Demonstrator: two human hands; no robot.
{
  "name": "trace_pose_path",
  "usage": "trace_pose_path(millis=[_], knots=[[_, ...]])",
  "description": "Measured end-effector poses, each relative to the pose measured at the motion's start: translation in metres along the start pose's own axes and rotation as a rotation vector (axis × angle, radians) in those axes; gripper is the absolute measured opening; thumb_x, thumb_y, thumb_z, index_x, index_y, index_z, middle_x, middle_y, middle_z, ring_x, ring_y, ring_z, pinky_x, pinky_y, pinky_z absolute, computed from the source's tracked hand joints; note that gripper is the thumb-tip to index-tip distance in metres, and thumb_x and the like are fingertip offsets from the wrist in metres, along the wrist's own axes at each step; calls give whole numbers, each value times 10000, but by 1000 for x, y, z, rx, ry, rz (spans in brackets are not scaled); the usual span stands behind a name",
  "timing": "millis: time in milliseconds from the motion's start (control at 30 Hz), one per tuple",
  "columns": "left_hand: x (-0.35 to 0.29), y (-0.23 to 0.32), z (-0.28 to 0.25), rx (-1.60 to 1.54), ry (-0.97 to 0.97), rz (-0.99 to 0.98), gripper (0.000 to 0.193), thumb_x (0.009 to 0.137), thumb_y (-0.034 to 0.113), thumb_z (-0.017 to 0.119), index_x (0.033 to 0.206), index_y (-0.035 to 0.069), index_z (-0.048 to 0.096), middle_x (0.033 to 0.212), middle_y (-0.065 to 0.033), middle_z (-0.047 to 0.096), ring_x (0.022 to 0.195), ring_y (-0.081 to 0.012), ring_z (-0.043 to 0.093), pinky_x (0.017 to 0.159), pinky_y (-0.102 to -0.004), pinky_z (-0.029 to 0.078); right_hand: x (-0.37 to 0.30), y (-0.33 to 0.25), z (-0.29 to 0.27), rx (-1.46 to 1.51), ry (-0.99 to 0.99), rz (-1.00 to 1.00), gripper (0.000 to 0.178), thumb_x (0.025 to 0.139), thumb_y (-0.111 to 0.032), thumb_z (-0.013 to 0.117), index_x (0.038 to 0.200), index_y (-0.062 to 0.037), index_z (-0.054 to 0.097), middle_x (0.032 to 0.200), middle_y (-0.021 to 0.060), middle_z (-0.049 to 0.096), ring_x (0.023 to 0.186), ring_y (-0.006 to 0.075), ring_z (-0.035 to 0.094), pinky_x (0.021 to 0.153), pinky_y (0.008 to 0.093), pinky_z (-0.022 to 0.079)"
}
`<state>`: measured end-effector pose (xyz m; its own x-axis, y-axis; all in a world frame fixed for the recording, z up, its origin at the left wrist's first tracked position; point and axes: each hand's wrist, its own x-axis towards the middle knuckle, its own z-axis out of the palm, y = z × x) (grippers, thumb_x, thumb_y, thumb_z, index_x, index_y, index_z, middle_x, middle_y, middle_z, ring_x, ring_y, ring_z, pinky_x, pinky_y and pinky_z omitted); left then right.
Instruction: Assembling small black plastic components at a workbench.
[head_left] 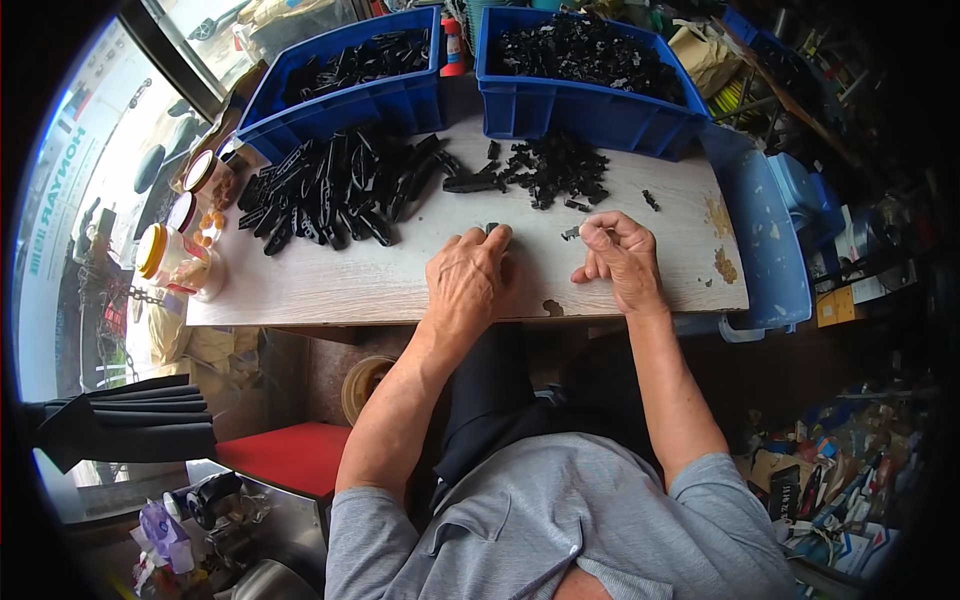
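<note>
My left hand (468, 272) is closed around a dark part that shows only as a small black end (491, 228) above the fingers. Most of that part is hidden by the hand. To its right, my right hand (624, 258) pinches a small black plastic clip (572, 234) between thumb and forefinger, just over the tabletop. Beyond the hands lies a heap of small black clips (556, 168), with a few loose ones near it. A pile of long black plastic pieces (335, 190) spreads over the left half of the table.
Two blue bins (590, 108) full of black parts stand along the table's (380, 285) far edge. Several jars with coloured lids (153, 250) line the left edge. A red-capped bottle (453, 48) stands between the bins. A pale blue tub (775, 250) sits beyond the right edge.
</note>
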<state>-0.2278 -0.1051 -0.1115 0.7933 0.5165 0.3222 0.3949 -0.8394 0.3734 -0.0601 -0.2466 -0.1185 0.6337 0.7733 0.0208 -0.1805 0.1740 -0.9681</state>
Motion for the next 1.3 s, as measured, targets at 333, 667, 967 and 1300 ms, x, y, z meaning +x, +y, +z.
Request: trace_pose_path(millis=[333, 667, 967, 1300], knots=[[1, -10, 2, -179, -22, 106, 266, 809, 149, 681, 1050, 52, 626, 771, -129, 639, 767, -336, 609, 726, -442, 492, 0, 3, -2, 31, 2, -20, 144, 880, -170, 741, 955, -62, 683, 598, -29, 506, 511, 57, 497, 553, 335, 613], [1, 17, 34, -830, 191, -75, 182, 874, 74, 698, 1030, 38, 610, 809, -38, 613, 673, -114, 552, 588, -236, 469, 1, 4, -5, 95, 1, -84, 159, 913, -202, 700, 984, -62, 674, 568, -27, 449, 551, 74, 506, 575, 402, 623], [15, 55, 49, -1577, -29, -374, 224, 868, 32, 716, 1062, -10, 613, 816, -37, 664, 679, -66, 603, 592, -205, 495, 1, 1, -13, 50, 46, -63, 132, 877, -182, 753, 932, -72, 704, 716, -37, 621, 600, 47, 526, 587, 183, 431], [21, 58, 43, -1566, -62, -406, 184, 890, 79, 703, 1029, -23, 638, 811, -45, 673, 662, -76, 603, 634, -202, 496, 2, -4, -8, 76, -4, 10, 134, 877, -164, 748, 945, -58, 704, 717, -27, 644, 599, 45, 536, 584, 187, 436]])
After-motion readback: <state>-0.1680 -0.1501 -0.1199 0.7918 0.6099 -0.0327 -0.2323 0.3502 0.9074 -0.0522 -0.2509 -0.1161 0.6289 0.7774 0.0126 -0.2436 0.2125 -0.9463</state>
